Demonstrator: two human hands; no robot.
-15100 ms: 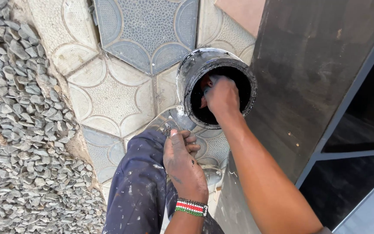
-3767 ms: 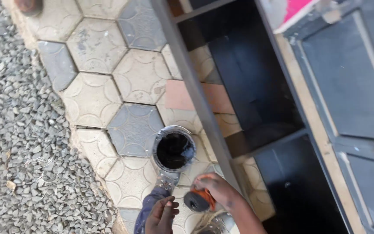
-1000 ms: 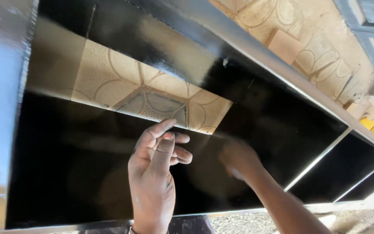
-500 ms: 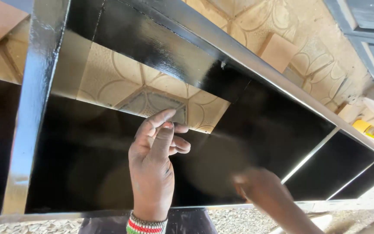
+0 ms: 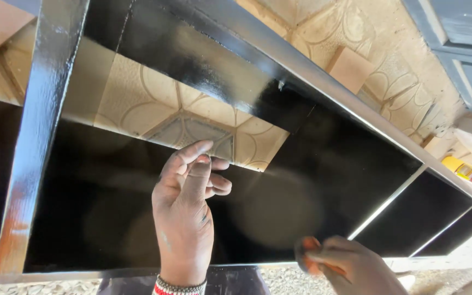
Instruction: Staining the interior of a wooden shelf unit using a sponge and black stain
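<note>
My left hand [image 5: 184, 218] is raised in front of a glossy black painted panel [image 5: 312, 180] set in a black metal frame [image 5: 39, 136]. Its fingers are loosely spread and it holds nothing; the fingertips are at the panel's upper edge, and I cannot tell whether they touch it. A beaded band is on that wrist. My right hand [image 5: 350, 265] is low at the right, blurred, and closed around a small orange object [image 5: 308, 247] close to the panel's lower edge. What kind of tool it is cannot be made out.
Hexagonal patterned paving tiles [image 5: 181, 117] show through the frame's opening and beyond its top bar. A yellow container [image 5: 462, 169] lies at the right. A grey metal door [image 5: 465, 43] fills the top right corner. Gravel [image 5: 285, 278] shows below the frame.
My right hand has swept down and to the right, from the middle of the black panel to its lower edge. My left hand has stayed in place near the panel's top.
</note>
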